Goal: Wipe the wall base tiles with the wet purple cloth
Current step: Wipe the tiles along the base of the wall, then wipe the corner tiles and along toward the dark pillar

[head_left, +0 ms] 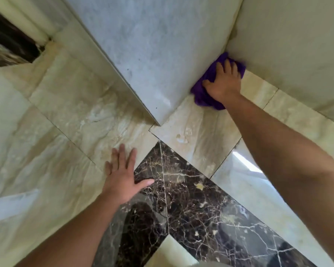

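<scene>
The purple cloth [204, 95] is bunched in the inner corner at the upper right, where a grey-white wall tile [152, 60] meets a cream wall [289, 54]. My right hand [223, 81] lies flat on top of the cloth, fingers spread toward the corner, pressing it against the foot of the wall. My left hand [123, 174] rests palm down on the beige floor tile [81, 116], fingers apart, holding nothing. Part of the cloth is hidden under my right palm.
A dark brown marble floor tile [197, 205] with pale veins lies below my hands. The grey-white wall ends in an outer corner edge [156, 122]. A dark gap [10, 47] beside white trim shows at the upper left. A pale object [172, 251] sits at the bottom edge.
</scene>
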`<action>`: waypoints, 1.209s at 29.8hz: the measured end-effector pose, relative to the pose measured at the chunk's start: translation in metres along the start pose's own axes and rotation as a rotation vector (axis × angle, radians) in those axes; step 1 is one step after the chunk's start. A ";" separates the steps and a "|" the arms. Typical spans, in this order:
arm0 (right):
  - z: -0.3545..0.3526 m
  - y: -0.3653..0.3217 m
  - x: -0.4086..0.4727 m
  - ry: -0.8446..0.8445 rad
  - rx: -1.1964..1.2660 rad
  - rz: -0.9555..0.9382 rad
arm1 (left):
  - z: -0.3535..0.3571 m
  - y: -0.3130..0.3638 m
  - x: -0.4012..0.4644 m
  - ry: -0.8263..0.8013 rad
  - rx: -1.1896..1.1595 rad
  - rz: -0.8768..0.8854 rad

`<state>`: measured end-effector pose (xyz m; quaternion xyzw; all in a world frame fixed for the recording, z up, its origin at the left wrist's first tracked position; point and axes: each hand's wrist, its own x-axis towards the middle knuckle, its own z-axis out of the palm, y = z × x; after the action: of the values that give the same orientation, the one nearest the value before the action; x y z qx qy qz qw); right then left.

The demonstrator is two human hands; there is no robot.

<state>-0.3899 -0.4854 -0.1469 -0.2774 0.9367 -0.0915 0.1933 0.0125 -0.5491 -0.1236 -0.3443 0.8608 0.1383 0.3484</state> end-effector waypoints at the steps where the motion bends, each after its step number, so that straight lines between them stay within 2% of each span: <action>1: 0.008 -0.008 -0.015 0.007 0.026 0.020 | 0.006 0.005 -0.001 0.016 -0.013 -0.019; 5: 0.051 -0.050 -0.093 0.061 0.022 -0.129 | 0.002 0.009 0.012 0.070 0.012 -0.052; 8: 0.077 -0.081 -0.152 -0.011 -0.014 -0.153 | 0.004 0.007 0.010 0.048 0.072 -0.050; 10: 0.080 -0.075 -0.166 -0.031 -0.061 -0.245 | 0.005 0.006 0.005 0.052 0.088 -0.052; 13: 0.054 -0.024 -0.128 -0.007 -0.149 -0.354 | 0.002 0.008 0.011 0.084 0.089 -0.030; 17: 0.017 0.001 -0.049 0.014 -0.085 -0.145 | 0.006 0.006 0.013 0.108 0.077 -0.010; 20: 0.039 -0.025 -0.082 0.004 -0.033 -0.185 | 0.006 -0.006 0.014 0.125 0.145 0.037; 23: 0.079 -0.055 -0.160 -0.054 -0.050 -0.384 | -0.006 -0.036 0.018 0.207 0.164 0.115; 25: 0.098 -0.077 -0.194 -0.075 -0.060 -0.426 | -0.015 -0.057 0.022 0.265 0.158 0.092; 27: 0.107 -0.089 -0.209 -0.090 -0.093 -0.404 | -0.018 -0.074 0.023 0.252 0.147 0.046; 33: 0.076 -0.043 -0.183 -0.154 -0.263 -0.694 | -0.018 -0.087 0.023 0.194 0.066 0.073; 36: 0.061 -0.020 -0.148 -0.059 -0.280 -0.488 | -0.024 -0.092 0.024 0.191 0.090 0.037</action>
<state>-0.2406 -0.4241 -0.1504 -0.5212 0.8397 0.0031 0.1525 0.0515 -0.6394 -0.1227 -0.3238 0.9017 0.0726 0.2774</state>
